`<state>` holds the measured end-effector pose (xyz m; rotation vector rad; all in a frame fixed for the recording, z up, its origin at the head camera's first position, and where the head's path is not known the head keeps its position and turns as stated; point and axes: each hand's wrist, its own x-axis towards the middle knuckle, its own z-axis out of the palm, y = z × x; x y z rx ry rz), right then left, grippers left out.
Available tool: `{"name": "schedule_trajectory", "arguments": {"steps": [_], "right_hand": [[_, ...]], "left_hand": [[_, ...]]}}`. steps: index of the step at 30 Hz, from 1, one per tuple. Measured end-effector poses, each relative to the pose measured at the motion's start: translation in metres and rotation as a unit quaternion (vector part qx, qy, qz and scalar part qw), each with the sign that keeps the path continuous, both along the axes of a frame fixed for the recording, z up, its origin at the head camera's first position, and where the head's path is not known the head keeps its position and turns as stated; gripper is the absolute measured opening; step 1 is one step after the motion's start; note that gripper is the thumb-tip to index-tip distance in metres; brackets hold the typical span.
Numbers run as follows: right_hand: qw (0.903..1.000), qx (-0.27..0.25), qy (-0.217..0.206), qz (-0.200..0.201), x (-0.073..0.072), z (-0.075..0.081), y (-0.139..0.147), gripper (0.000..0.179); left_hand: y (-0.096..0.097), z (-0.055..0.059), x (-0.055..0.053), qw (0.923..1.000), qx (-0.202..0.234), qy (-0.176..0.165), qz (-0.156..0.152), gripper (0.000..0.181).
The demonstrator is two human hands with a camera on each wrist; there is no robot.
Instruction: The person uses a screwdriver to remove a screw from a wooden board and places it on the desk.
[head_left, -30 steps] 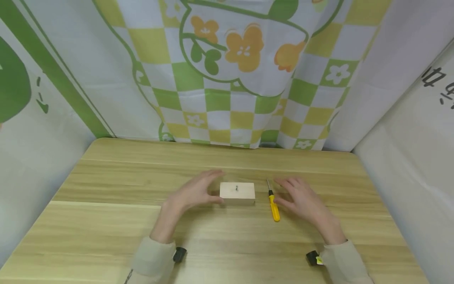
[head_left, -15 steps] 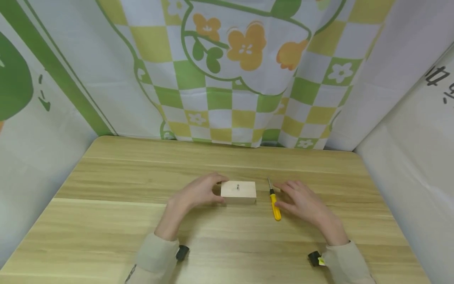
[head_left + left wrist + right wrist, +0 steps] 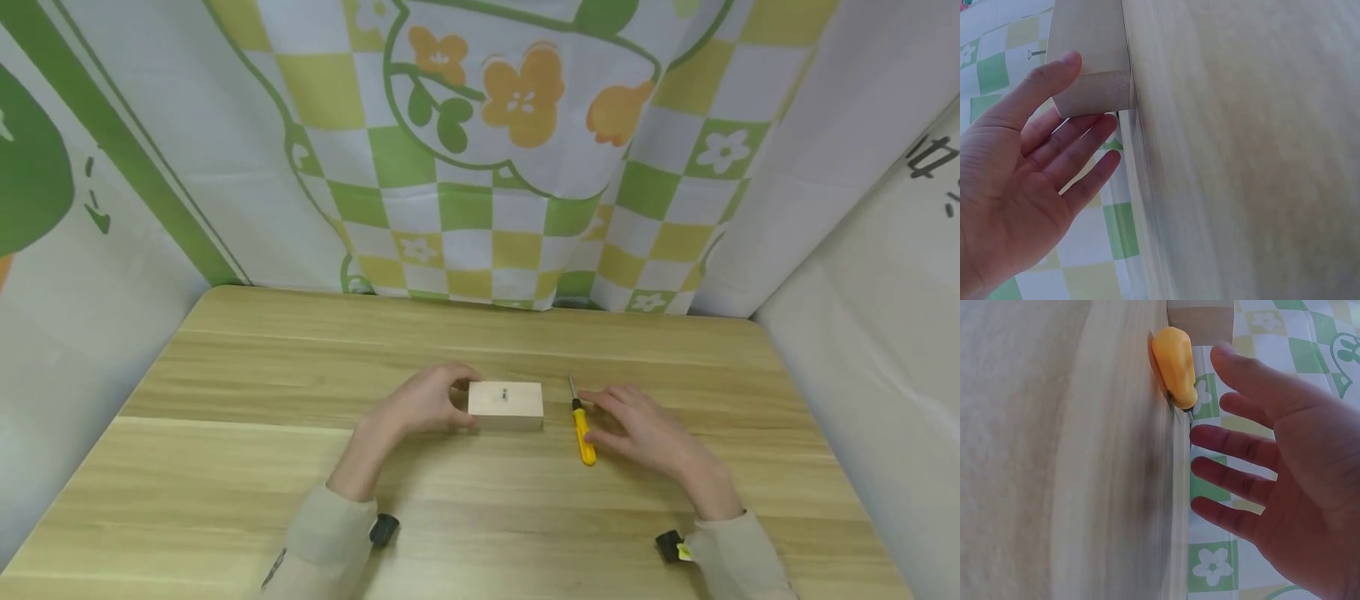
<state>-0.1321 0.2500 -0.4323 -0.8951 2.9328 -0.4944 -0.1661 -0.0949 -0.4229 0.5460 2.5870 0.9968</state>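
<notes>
A pale wooden block [image 3: 517, 402] lies on the table, with a screw [image 3: 1036, 54] standing out of its top face. My left hand [image 3: 423, 404] holds the block's left end, thumb on the near side and fingers toward the far side. Right of the block is a screwdriver [image 3: 582, 429] with a yellow handle, its thin metal shaft pointing away from me. My right hand [image 3: 637, 429] hovers just right of the screwdriver. In the right wrist view its fingers [image 3: 1235, 444] are spread and relaxed, apart from the yellow handle.
The wood-grain table [image 3: 480, 517] spreads around both hands. A patterned curtain [image 3: 465, 208] hangs along its back edge, and white sheets [image 3: 862, 333] close in the sides. Small black devices [image 3: 384, 530] sit at both wrists.
My left hand has moved right and closed its thumb and fingers onto the block's left end. My right hand stays beside the screwdriver, nearly still. The head view has shifted slightly.
</notes>
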Motion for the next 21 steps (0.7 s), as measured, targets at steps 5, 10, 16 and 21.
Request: {"name": "schedule_trajectory", "arguments": {"steps": [5,10,16,21], "right_hand": [[0.9999,0.006,-0.013,0.003,-0.002,0.002,0.002,0.06],[0.9993,0.016,-0.033,0.003,-0.002,0.004,0.001,0.067],[0.9975,0.037,-0.059,0.011,0.0,0.004,-0.001,0.08],[0.9961,0.045,-0.075,0.015,0.001,0.002,-0.002,0.083]], "left_hand": [[0.0,0.001,-0.002,1.0,-0.003,-0.004,0.002,0.063],[0.003,0.004,-0.001,0.9999,-0.008,0.0,0.009,0.063],[0.009,0.007,0.0,0.9996,-0.02,0.005,0.016,0.059],[0.011,0.01,0.003,0.9994,-0.024,0.0,0.026,0.057]]}}
